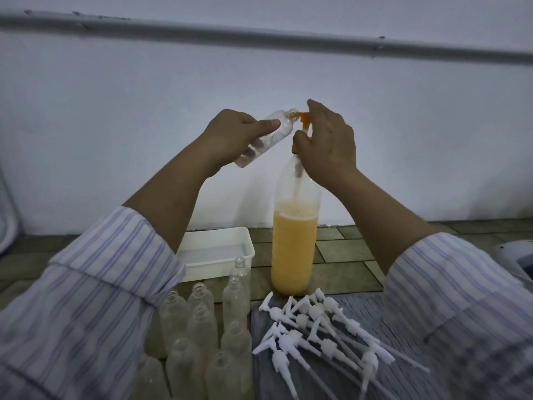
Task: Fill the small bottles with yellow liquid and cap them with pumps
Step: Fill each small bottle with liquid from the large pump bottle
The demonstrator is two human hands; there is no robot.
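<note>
My left hand (230,137) grips a small clear empty bottle (271,134), tilted with its open neck against the nozzle of an orange pump (390,120). My right hand (326,142) rests on top of that pump, which sits on a tall clear bottle (294,241) more than half full of yellow liquid, standing on the floor. Several empty small bottles (202,321) stand upright at the lower left. A pile of white pumps (323,330) with long tubes lies on a grey mat at the lower middle.
A white plastic tray (216,255) sits behind the empty bottles, left of the tall bottle. A white wall with a grey pipe (259,33) runs across the back. The floor is tiled. A white object (516,255) shows at the right edge.
</note>
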